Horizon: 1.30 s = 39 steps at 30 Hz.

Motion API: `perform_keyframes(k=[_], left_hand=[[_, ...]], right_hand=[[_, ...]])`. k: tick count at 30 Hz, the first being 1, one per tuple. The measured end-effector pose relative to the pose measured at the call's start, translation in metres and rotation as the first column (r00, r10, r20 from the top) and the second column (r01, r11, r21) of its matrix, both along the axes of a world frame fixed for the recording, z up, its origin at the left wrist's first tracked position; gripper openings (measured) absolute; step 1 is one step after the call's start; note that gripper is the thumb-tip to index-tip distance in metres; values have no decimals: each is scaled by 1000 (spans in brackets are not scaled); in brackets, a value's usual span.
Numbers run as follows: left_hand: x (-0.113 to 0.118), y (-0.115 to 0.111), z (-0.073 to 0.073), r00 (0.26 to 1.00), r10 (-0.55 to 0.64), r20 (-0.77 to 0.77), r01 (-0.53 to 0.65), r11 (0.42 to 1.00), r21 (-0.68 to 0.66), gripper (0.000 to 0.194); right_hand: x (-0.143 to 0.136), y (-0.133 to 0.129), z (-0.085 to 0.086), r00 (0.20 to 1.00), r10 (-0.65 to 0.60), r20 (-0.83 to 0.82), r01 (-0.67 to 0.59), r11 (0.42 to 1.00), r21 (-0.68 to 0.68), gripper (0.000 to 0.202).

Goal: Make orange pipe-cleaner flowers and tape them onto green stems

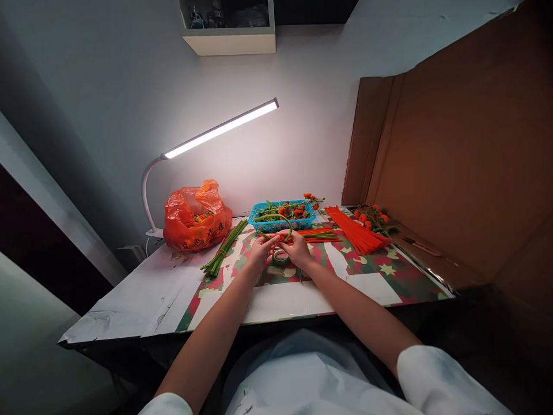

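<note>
Over the middle of the table, my left hand [261,252] and my right hand [299,251] are close together, fingertips nearly meeting. A thin green stem [285,219] arcs up out of my right hand and bends over to the left. My right fingers are closed on its lower end. My left thumb and fingers pinch a short green end, with a little orange-red at the fingertips; whether it is the same stem I cannot tell. A roll of green tape [280,258] is just below my fingers. Behind the hands lie orange-red and green strips [322,235].
A blue basket [280,226] of orange flowers and green stems stands behind. Left are a tied green stem bundle [224,249], an orange plastic bag [196,222] and a lit lamp [222,128]. Right are a fanned orange-red bundle [360,231], more flowers [370,218] and a cardboard wall [453,155].
</note>
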<state>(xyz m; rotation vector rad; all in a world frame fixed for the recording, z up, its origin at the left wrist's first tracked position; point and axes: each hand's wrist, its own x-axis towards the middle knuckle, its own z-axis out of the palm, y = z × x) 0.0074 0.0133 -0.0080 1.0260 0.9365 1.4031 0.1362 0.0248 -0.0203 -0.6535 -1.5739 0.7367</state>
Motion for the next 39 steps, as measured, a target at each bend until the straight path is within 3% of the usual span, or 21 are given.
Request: perform_keyframes(k=[6, 12, 28, 39], left_hand=[[0, 3, -4, 999, -43, -12, 43, 999, -3, 40], [-2, 3, -6, 997, -44, -64, 45, 999, 11, 41], [-3, 3, -7, 983, 10, -184, 4, 997, 72, 40], [-2, 4, -6, 989, -25, -148, 27, 999, 18, 39]], right_hand=[[5, 5, -4, 994, -71, 77, 57, 983, 174, 14], [8, 6, -4, 979, -115, 168, 68, 963, 262, 13], [9, 7, -5, 968, -122, 220, 65, 967, 248, 14], [9, 8, -5, 963, -110, 245, 50, 970, 239, 13]])
